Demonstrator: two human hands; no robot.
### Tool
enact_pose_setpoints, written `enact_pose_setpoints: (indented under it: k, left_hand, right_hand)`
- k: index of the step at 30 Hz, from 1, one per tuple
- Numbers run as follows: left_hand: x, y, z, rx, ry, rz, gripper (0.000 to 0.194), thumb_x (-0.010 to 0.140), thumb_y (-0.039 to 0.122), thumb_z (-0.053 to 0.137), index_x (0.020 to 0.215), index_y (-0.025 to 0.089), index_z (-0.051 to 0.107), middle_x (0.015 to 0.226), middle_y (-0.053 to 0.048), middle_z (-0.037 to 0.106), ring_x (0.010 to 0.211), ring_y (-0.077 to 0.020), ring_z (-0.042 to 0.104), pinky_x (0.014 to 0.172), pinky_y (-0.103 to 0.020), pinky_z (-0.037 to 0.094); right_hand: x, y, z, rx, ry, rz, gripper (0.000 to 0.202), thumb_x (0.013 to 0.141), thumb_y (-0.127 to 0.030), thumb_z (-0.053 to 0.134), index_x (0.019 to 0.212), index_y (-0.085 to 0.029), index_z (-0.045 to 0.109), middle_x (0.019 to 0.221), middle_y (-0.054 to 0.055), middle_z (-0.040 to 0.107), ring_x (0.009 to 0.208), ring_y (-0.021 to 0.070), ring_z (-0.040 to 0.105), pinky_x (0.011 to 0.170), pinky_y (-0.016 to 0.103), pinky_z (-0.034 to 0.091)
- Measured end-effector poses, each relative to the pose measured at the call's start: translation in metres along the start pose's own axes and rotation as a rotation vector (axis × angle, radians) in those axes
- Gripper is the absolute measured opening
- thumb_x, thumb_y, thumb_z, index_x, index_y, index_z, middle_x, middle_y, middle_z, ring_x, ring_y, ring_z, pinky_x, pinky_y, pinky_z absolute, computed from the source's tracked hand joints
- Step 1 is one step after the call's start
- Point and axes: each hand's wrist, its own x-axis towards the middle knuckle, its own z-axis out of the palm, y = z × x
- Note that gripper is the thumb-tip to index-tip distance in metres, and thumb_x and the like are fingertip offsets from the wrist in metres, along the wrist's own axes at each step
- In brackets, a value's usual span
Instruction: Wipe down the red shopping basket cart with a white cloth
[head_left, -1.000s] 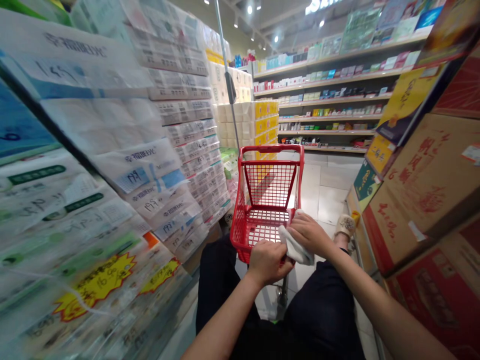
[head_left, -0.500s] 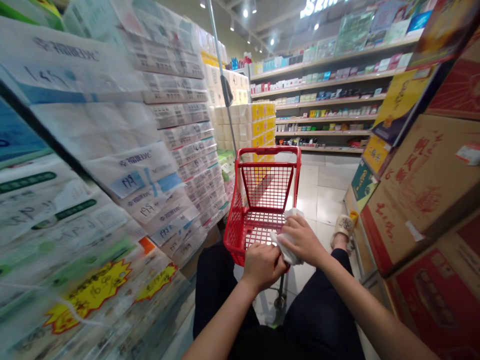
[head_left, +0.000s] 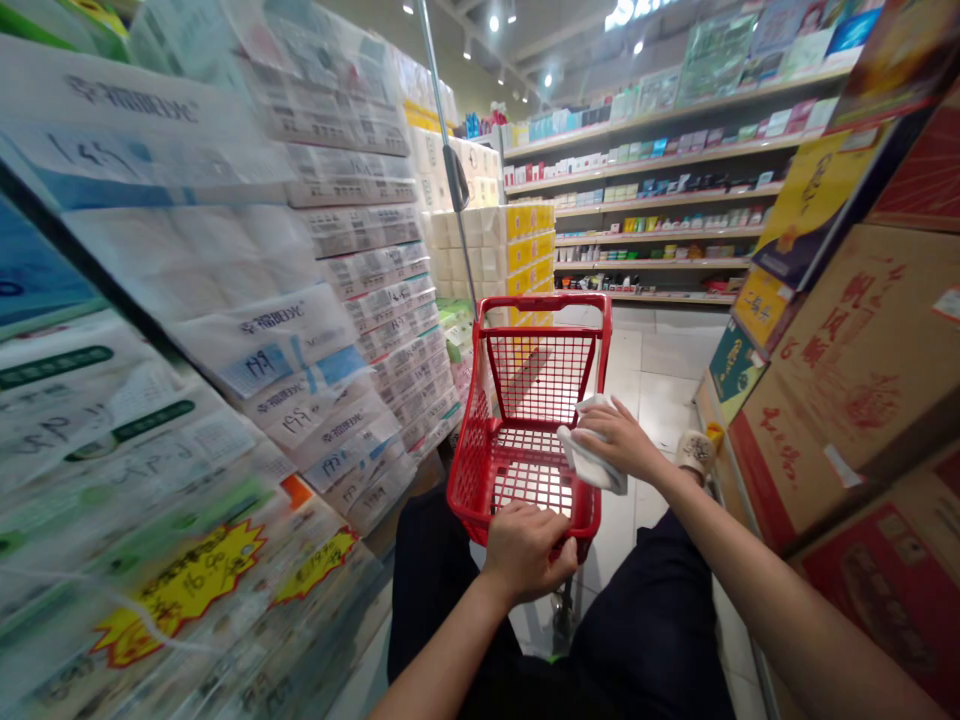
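A red plastic shopping basket cart (head_left: 544,375) with grid walls stands between my knees, its raised handle at the far end. My left hand (head_left: 529,550) is closed round the near rim of the basket. Over the right side of the basket, my right hand (head_left: 619,435) has its fingers bent on a white cloth (head_left: 600,468), pressing it against the right rim. The cloth hangs down below the fingers. Part of the near rim is hidden behind my left hand.
Stacked paper packs (head_left: 352,230) rise close on the left, with a metal pole (head_left: 437,100) beside them. Cardboard boxes (head_left: 877,340) are piled close on the right. Shelves of goods (head_left: 660,190) stand at the back beyond the tiled floor.
My right hand has moved away from my left hand, forward and to the right along the basket's side, with the white cloth. My left hand stays at the near rim.
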Motion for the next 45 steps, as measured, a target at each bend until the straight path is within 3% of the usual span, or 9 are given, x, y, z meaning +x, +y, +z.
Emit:
enact_pose_setpoints:
  k: [3,9,17,22,25,28,35,41,45]
  left_hand:
    - [-0.006,-0.004,-0.002,-0.004,-0.002,0.016,0.014,0.081,0.032,0.054,0.071,0.022,0.055,0.068,0.001,0.064,0.066,-0.0165,0.057,0.067,-0.033,0.035]
    - [-0.009,-0.010,-0.006,0.024,0.016,0.034,0.018,0.081,0.035,0.055,0.068,0.022,0.055,0.067,0.001,0.064,0.065,-0.0155,0.057,0.065,-0.032,0.036]
    - [-0.017,-0.014,-0.011,0.063,0.040,0.035,0.031,0.084,0.047,0.057,0.066,0.021,0.054,0.064,0.000,0.063,0.065,-0.0156,0.057,0.068,-0.031,0.037]
    - [-0.022,-0.018,-0.014,0.076,0.050,0.061,0.027,0.082,0.044,0.059,0.066,0.022,0.055,0.062,0.001,0.061,0.065,-0.0151,0.057,0.066,-0.031,0.035]
    - [-0.022,-0.020,-0.013,0.071,0.027,0.082,0.023,0.081,0.040,0.061,0.068,0.022,0.056,0.064,0.000,0.062,0.067,-0.0155,0.058,0.067,-0.031,0.035]
    - [-0.019,-0.019,-0.011,0.050,0.009,0.078,0.025,0.086,0.042,0.057,0.071,0.022,0.057,0.066,0.001,0.063,0.068,-0.0158,0.058,0.069,-0.031,0.035]
    - [-0.009,-0.013,-0.011,0.021,-0.032,0.037,0.025,0.087,0.043,0.053,0.076,0.022,0.058,0.070,-0.001,0.063,0.070,-0.0183,0.058,0.066,-0.031,0.037]
    - [0.000,-0.014,-0.004,0.001,-0.021,-0.078,0.031,0.092,0.031,0.041,0.119,0.019,0.051,0.081,-0.004,0.065,0.078,-0.0207,0.061,0.073,-0.032,0.044]
    - [0.002,-0.017,0.000,-0.082,0.059,-0.081,0.043,0.097,0.036,0.036,0.135,0.018,0.036,0.116,-0.011,0.060,0.103,-0.0219,0.060,0.083,-0.033,0.048]
  right_hand:
    - [0.017,0.018,-0.004,-0.062,0.013,0.061,0.035,0.094,-0.052,0.042,0.093,-0.030,0.069,0.111,0.002,0.067,0.121,0.0249,0.052,0.115,0.059,0.004]
    - [0.024,0.021,-0.003,-0.124,0.045,0.077,0.037,0.094,-0.051,0.041,0.083,-0.027,0.068,0.101,0.002,0.067,0.116,0.0234,0.054,0.116,0.058,0.005]
    - [-0.023,-0.058,0.013,-0.065,0.057,-0.010,0.029,0.095,-0.041,0.044,0.076,-0.025,0.059,0.078,0.001,0.059,0.093,0.0196,0.053,0.115,0.051,0.018]
    - [-0.050,-0.103,0.018,-0.022,0.011,-0.093,0.024,0.093,-0.038,0.049,0.076,-0.024,0.057,0.079,0.003,0.058,0.090,0.0207,0.049,0.101,0.043,0.035]
    - [-0.053,-0.099,0.017,-0.001,-0.036,-0.134,0.026,0.093,-0.040,0.049,0.075,-0.023,0.058,0.079,0.004,0.059,0.088,0.0204,0.049,0.091,0.039,0.039]
    - [-0.041,-0.070,0.011,0.021,-0.051,-0.134,0.028,0.094,-0.042,0.048,0.077,-0.023,0.059,0.080,0.004,0.061,0.088,0.0199,0.051,0.089,0.038,0.039]
    - [-0.007,-0.012,0.008,0.109,0.141,0.077,0.022,0.091,-0.044,0.051,0.098,-0.024,0.059,0.101,0.005,0.064,0.101,0.0231,0.055,0.098,0.043,0.038]
    - [-0.022,-0.036,0.021,0.167,0.181,0.135,0.017,0.091,-0.040,0.051,0.089,-0.023,0.054,0.104,0.008,0.061,0.106,0.0247,0.053,0.092,0.040,0.044]
    - [-0.046,-0.073,0.027,0.143,0.169,0.097,0.012,0.089,-0.035,0.055,0.088,-0.023,0.052,0.101,0.007,0.060,0.105,0.0237,0.053,0.101,0.045,0.040]
